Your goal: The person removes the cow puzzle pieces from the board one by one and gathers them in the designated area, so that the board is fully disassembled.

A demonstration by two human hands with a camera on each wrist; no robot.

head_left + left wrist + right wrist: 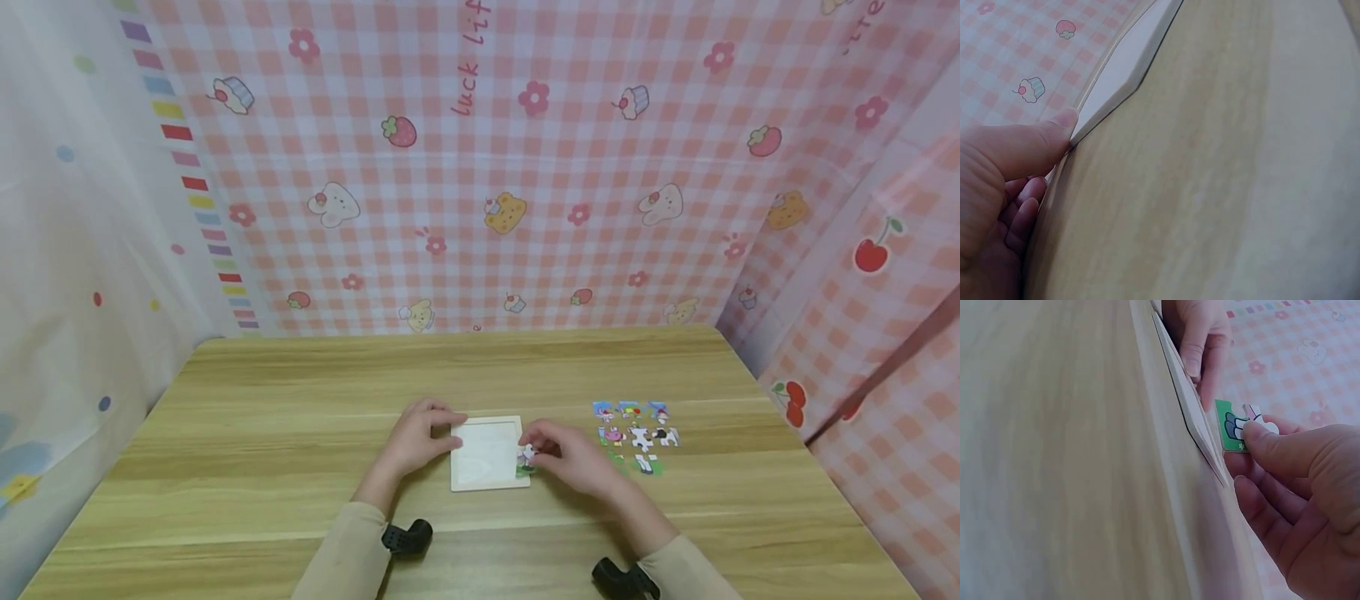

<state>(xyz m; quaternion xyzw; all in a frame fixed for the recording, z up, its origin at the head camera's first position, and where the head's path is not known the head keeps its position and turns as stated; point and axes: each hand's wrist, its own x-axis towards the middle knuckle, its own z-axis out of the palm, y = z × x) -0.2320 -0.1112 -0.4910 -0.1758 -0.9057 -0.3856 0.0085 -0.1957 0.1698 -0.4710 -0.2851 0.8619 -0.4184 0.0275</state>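
A square wooden puzzle tray (486,454) with a pale inside lies flat on the table. My left hand (422,437) holds it at its left side, thumb and index finger at the edge near the far left corner. In the left wrist view the thumb (1035,145) touches the tray's rim (1132,84). My right hand (573,457) pinches a jigsaw piece (1232,428) between thumb and fingers. Green with a printed figure, the piece is tilted over the tray's right rim in the head view. Part of it is hidden behind the right thumb.
Several loose jigsaw pieces (640,436) lie in rough rows to the right of the tray, partly behind my right hand. The wooden table (285,433) ends at a checked cloth (450,167) at the back, with cloth hanging on both sides too.
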